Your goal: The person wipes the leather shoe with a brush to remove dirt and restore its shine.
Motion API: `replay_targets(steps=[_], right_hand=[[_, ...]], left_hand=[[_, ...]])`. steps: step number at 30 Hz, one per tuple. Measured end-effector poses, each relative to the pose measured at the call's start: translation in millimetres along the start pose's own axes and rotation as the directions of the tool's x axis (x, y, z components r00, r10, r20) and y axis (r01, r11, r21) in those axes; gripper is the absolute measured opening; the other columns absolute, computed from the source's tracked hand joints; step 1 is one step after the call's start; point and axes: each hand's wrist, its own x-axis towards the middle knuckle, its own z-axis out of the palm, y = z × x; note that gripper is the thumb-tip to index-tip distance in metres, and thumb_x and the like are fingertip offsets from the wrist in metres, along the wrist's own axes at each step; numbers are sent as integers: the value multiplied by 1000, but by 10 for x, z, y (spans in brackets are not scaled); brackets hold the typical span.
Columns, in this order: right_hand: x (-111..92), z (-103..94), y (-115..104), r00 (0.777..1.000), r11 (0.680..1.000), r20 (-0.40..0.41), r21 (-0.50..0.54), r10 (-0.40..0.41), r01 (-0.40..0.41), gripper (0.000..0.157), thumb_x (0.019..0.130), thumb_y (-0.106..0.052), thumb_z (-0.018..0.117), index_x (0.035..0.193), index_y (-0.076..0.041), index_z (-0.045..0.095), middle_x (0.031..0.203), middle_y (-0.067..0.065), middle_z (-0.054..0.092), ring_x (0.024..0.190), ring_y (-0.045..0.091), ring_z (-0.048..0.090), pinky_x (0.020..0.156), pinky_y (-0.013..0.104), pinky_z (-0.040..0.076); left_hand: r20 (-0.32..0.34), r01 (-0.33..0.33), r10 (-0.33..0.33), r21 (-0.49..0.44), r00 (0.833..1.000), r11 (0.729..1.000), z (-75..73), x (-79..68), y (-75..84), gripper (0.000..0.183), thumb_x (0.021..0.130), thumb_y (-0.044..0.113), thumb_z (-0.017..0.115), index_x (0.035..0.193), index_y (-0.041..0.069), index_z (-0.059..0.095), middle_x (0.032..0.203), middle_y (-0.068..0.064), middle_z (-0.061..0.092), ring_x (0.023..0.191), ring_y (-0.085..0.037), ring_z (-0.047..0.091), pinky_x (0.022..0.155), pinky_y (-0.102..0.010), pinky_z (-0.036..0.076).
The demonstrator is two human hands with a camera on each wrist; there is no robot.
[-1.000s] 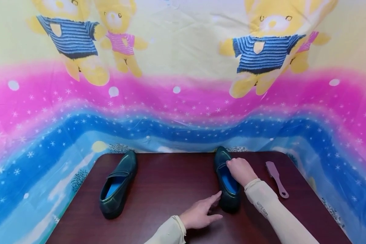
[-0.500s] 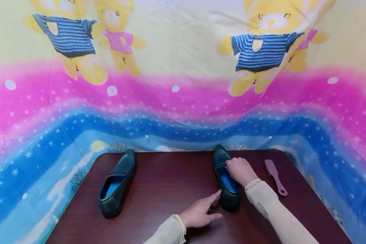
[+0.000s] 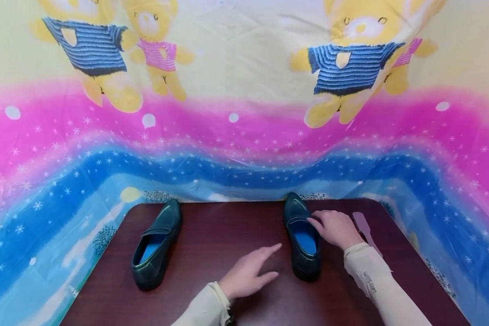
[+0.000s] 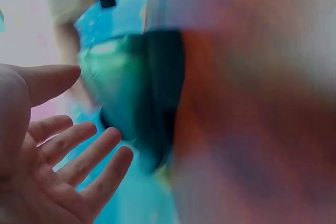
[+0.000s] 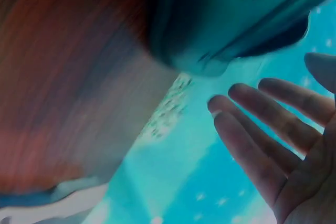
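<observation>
A dark green loafer [image 3: 306, 267] with a blue insole stands on the right half of the table, toe toward the far edge. Just right of its opening is my right hand [image 3: 337, 227]; in the right wrist view its fingers are extended, apart from the shoe. To the left of the heel hovers my left hand [image 3: 250, 274], fingers spread and holding nothing. The left wrist view, partly blurred, shows that palm [image 4: 58, 166] beside the loafer's heel [image 4: 118, 77]. A matching loafer [image 3: 159, 253] stands at the table's left.
A mauve brush [image 3: 362, 225] lies on the right of the brown table [image 3: 224, 235], partly hidden behind the right hand and sleeve. Beyond the far edge hangs a cloth [image 3: 236, 136] printed with teddy bears.
My right hand has let go of the right loafer's upper and moved right. The left hand has drawn back leftward from the heel. Both shoes stay in place.
</observation>
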Motion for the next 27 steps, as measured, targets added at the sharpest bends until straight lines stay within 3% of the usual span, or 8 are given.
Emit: replay_targets(steps=[3, 5, 10, 15, 20, 24, 27], right_hand=[[-100, -50, 209, 998, 998, -13, 0, 63, -63, 39, 102, -35, 65, 126, -5, 73, 118, 19, 75, 101, 38, 72, 90, 60, 54], [-174, -82, 357, 994, 994, -16, 5, 105, -105, 42, 103, -33, 63, 131, -2, 69, 124, 23, 72, 108, 43, 69, 93, 64, 51], [-400, -91, 744, 979, 980, -26, 19, 200, -200, 48, 104, -30, 60, 135, 6, 62, 128, 35, 64, 114, 54, 61, 95, 69, 47], [-663, -51, 1088, 955, 953, -11, 65, 297, -295, 52, 106, -31, 56, 137, 11, 55, 125, 40, 59, 110, 59, 58, 91, 72, 46], [-822, 30, 1313, 934, 927, 27, 112, 357, -357, 55, 105, -33, 58, 131, 16, 52, 118, 41, 59, 103, 57, 60, 86, 71, 48], [-896, 97, 1427, 905, 892, 124, 158, 407, -423, 68, 105, -47, 53, 126, 17, 49, 109, 38, 61, 91, 48, 63, 79, 65, 52], [-895, 164, 1467, 877, 868, 207, 168, 433, -468, 74, 104, -57, 48, 118, 16, 48, 96, 29, 61, 79, 36, 62, 73, 56, 54]], left_hand=[[-118, 13, -3, 83, 993, 996, -267, -165, -111, 62, 102, 34, 66, 159, 26, 41, 154, 2, 54, 140, -20, 53, 113, -45, 45], [-205, 50, -22, 132, 979, 990, -453, -301, -200, 60, 101, 31, 69, 156, 26, 46, 151, 1, 57, 137, -20, 56, 110, -46, 48], [-412, 163, -28, 296, 911, 941, -872, -716, -479, 49, 95, 25, 76, 142, 21, 61, 131, 0, 70, 116, -20, 67, 93, -45, 57], [-533, 292, -43, 392, 845, 872, -1178, -1164, -755, 38, 94, 22, 78, 130, 15, 69, 115, -5, 74, 104, -26, 69, 86, -50, 57], [-586, 412, -132, 376, 800, 830, -1288, -1552, -962, 31, 93, 26, 78, 118, 8, 72, 104, -7, 72, 96, -28, 66, 81, -53, 54], [-589, 439, -146, 391, 795, 809, -1249, -1727, -1081, 21, 89, 27, 82, 102, 12, 73, 90, 0, 66, 83, -21, 61, 73, -49, 52], [-586, 412, -95, 435, 805, 800, -1198, -1782, -1138, 16, 85, 26, 85, 89, 18, 71, 87, 3, 62, 81, -19, 58, 70, -45, 51]])
